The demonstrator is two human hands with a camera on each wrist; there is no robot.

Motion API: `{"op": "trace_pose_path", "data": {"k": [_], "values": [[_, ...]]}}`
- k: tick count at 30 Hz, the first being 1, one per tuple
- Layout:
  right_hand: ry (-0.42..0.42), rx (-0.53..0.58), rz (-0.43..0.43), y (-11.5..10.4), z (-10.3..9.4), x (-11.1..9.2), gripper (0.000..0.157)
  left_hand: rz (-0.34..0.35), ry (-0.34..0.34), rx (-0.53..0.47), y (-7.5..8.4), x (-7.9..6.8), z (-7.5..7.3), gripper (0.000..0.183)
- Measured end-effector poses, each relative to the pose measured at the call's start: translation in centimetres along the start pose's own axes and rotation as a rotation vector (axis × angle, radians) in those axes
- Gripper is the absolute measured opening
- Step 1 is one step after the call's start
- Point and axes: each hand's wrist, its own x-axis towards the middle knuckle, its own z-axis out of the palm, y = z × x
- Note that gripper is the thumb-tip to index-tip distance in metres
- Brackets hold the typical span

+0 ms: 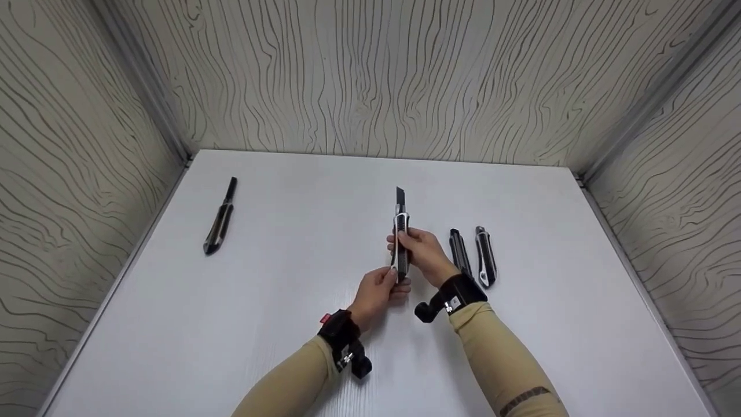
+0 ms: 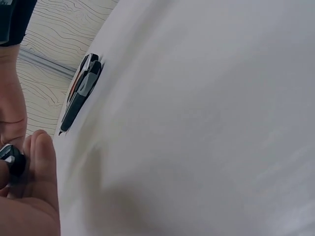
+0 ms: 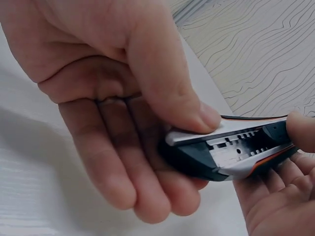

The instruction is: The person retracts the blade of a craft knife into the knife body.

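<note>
Near the middle of the table, both hands hold one black and silver utility knife (image 1: 403,255), its blade (image 1: 400,196) extended and pointing away from me. My right hand (image 1: 427,253) grips the handle partway along, thumb lying on the slider track. At the butt end, my left hand (image 1: 373,292) pinches the black end between thumb and fingers. The right wrist view shows the left hand (image 3: 123,98) large at the dark end of the knife (image 3: 241,155), with orange trim along its body. In the left wrist view the hands mostly hide the knife (image 2: 15,161).
Right of the hands, a dark utility knife (image 1: 459,250) lies beside a silver and black one (image 1: 486,258), both without visible blades. Far left lies another utility knife (image 1: 220,226), blade out. Wood-grain panels (image 1: 370,81) stand around the white table (image 1: 278,313).
</note>
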Motion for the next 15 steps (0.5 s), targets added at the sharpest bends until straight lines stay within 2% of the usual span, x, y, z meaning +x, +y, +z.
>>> {"op": "trace_pose_path", "data": {"k": [8,15], "values": [[0.034,0.029,0.027,-0.20,0.07,-0.33,0.037,0.005,0.012,0.035,0.44,0.24,-0.01,0.034],[0.044,0.052,0.018,-0.06,0.11,-0.43,0.036,0.013,0.009,0.057,0.44,0.25,0.09,0.037]]}}
